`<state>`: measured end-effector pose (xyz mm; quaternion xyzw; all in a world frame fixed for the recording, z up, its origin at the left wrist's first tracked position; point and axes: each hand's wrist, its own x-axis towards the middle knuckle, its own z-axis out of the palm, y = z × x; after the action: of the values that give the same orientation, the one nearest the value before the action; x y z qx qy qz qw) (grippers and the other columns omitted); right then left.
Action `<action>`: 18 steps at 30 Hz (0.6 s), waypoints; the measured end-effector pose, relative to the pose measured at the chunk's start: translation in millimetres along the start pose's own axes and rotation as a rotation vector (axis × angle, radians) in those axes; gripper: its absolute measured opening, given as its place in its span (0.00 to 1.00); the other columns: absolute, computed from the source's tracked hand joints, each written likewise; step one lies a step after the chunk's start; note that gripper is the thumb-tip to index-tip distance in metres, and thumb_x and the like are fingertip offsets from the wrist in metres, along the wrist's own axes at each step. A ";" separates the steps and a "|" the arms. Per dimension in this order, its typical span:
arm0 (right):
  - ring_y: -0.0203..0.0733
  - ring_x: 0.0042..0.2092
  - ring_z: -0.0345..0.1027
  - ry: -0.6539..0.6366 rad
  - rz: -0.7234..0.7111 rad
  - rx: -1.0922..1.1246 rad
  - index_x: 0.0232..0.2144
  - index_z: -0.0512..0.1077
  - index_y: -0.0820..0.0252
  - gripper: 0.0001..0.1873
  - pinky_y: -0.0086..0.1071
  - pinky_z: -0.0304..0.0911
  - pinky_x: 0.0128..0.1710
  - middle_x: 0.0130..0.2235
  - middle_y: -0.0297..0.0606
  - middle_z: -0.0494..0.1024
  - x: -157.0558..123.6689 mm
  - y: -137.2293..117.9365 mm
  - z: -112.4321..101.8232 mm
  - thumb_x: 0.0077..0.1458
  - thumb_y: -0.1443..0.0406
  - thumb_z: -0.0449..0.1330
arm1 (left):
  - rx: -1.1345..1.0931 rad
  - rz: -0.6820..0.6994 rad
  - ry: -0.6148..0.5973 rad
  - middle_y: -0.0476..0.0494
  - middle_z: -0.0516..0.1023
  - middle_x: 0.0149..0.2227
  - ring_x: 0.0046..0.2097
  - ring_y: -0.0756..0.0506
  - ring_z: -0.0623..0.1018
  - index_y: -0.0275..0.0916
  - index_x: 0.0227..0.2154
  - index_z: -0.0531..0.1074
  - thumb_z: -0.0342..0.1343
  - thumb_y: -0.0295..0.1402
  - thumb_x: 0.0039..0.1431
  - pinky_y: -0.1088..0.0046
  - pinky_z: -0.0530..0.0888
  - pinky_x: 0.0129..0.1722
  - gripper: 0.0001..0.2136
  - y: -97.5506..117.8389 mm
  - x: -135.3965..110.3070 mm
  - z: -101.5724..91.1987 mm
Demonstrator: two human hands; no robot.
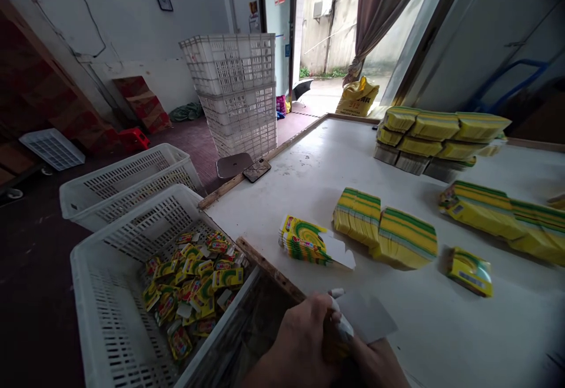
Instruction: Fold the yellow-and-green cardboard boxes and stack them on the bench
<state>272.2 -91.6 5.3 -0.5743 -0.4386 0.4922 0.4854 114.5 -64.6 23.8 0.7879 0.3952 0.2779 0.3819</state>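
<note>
At the table's near edge, my left hand [293, 338] and my right hand [377, 361] come together, both with fingers closed around a small carton [367, 314]. Its plain grey-white panel sticks out to the right, while a dark yellowish part is shadowed between my hands. White wrapping covers some fingertips. Just beyond lies a fanned stack of yellow-green printed cartons [304, 241] with white flaps out. Two bundles of flat cartons [357, 214] stand behind it, and a single yellow carton pack [471, 271] lies to the right.
Left of the table, a white crate [95, 294] holds many small yellow cartons [194, 288]. Another white crate [128, 179] and stacked crates [241, 90] stand behind. A phone [256, 170] lies by the wooden edge strip [269, 267]. More carton bundles [441, 132] are piled at the far right.
</note>
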 end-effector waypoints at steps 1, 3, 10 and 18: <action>0.60 0.48 0.75 -0.003 -0.023 -0.055 0.48 0.77 0.54 0.25 0.44 0.72 0.49 0.41 0.43 0.84 -0.6 0.9 1.2 0.49 0.53 0.66 | -0.018 -0.012 -0.016 0.44 0.76 0.38 0.38 0.40 0.78 0.46 0.41 0.57 0.59 0.32 0.46 0.66 0.72 0.36 0.20 -0.3 0.1 -0.9; 0.60 0.58 0.68 -0.016 -0.112 -0.152 0.55 0.72 0.53 0.27 0.48 0.66 0.57 0.52 0.44 0.79 -3.5 7.8 4.2 0.54 0.52 0.61 | -0.036 -0.047 -0.046 0.43 0.76 0.37 0.36 0.39 0.78 0.45 0.45 0.55 0.56 0.36 0.52 0.65 0.72 0.35 0.20 -2.9 1.2 -1.4; 0.56 0.65 0.58 -0.186 -0.370 -0.289 0.61 0.66 0.49 0.29 0.49 0.61 0.62 0.66 0.39 0.63 -8.1 32.8 6.8 0.56 0.67 0.58 | -0.039 -0.084 -0.048 0.31 0.72 0.46 0.43 0.35 0.77 0.39 0.50 0.53 0.57 0.32 0.49 0.57 0.75 0.42 0.26 -12.2 4.6 1.2; 0.53 0.66 0.57 0.034 -0.473 -0.371 0.62 0.64 0.45 0.27 0.46 0.63 0.60 0.67 0.37 0.60 2.3 35.5 -7.0 0.61 0.67 0.54 | 0.008 -0.219 0.020 0.37 0.73 0.45 0.48 0.36 0.74 0.37 0.44 0.66 0.62 0.28 0.45 0.58 0.72 0.48 0.21 -6.6 9.0 -28.7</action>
<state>280.4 -95.4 -29.8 -0.5432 -0.6345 0.2674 0.4804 95.4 -43.5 35.4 0.7388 0.4838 0.2409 0.4026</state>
